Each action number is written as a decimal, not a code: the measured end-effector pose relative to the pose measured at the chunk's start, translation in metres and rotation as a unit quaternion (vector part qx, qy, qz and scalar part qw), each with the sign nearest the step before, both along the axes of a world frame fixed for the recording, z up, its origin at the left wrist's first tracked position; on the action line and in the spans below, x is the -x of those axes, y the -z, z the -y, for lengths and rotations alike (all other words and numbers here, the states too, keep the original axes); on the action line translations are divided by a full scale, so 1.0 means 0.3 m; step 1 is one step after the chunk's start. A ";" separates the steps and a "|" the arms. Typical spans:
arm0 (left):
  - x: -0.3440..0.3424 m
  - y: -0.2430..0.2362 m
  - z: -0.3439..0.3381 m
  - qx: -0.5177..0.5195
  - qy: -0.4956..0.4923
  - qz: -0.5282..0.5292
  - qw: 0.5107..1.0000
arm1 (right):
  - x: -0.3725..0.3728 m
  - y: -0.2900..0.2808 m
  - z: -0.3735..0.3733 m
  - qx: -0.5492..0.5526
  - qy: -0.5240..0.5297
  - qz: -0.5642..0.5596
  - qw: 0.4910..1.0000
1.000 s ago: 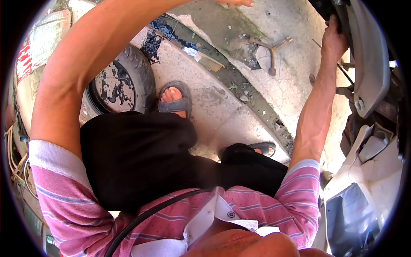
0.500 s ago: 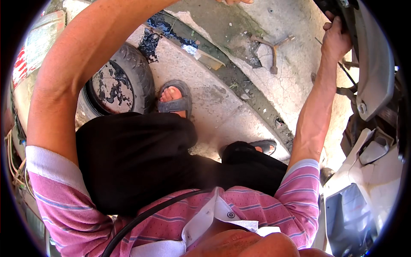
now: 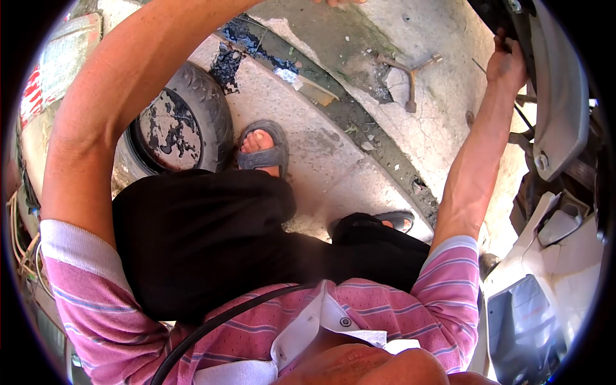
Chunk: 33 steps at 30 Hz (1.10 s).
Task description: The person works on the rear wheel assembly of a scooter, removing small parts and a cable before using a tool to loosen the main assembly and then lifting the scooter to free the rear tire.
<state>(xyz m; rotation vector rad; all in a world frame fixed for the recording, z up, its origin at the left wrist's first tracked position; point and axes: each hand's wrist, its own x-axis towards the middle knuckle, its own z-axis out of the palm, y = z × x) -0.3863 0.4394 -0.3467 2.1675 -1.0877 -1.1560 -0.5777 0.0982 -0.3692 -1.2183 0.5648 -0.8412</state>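
Note:
My right hand (image 3: pixel 507 69) is raised at the upper right, against the underside of a dark part (image 3: pixel 500 16) of what looks like a motorbike. Its fingers are curled, and whatever they grip is hidden. Beside this hand hangs a grey metal arm (image 3: pixel 559 96) with a bolt near its lower end. My left arm arches over the upper left. Only a sliver of my left hand (image 3: pixel 340 2) shows at the top edge, so its fingers and anything in them are out of sight.
A wheel-sized tyre (image 3: pixel 215 106) lies by my left foot in a sandal (image 3: pixel 266 151). A rusty three-armed wrench (image 3: pixel 410 80) rests on the cracked concrete. Pale body panels (image 3: pixel 532 256) stand close on my right. A dirty gutter (image 3: pixel 359 122) crosses the ground ahead.
My right hand has turned a little and its fingers have shifted against the dark part. My left hand has slid slightly left and up, further out of view.

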 end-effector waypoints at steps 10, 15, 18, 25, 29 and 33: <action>0.003 0.009 -0.001 -0.001 -0.018 -0.004 1.000 | 0.006 -0.032 -0.090 0.153 -0.019 -0.049 0.987; -0.002 0.006 -0.005 0.001 -0.017 -0.003 1.000 | 0.082 0.080 -0.077 -0.119 -0.032 -0.105 0.987; 0.000 0.006 -0.011 -0.006 -0.036 -0.012 0.999 | 0.101 0.097 -0.075 -0.357 -0.072 -0.048 0.930; -0.004 0.020 -0.015 0.004 -0.022 -0.014 1.000 | 0.001 0.111 0.023 -0.352 -0.083 0.057 0.930; -0.007 0.017 -0.019 -0.023 -0.032 -0.022 0.999 | -0.051 0.168 0.127 -0.393 -0.028 0.083 0.916; -0.010 -0.003 -0.037 -0.022 -0.018 -0.038 0.999 | -0.050 0.206 0.221 -0.449 -0.089 0.194 0.868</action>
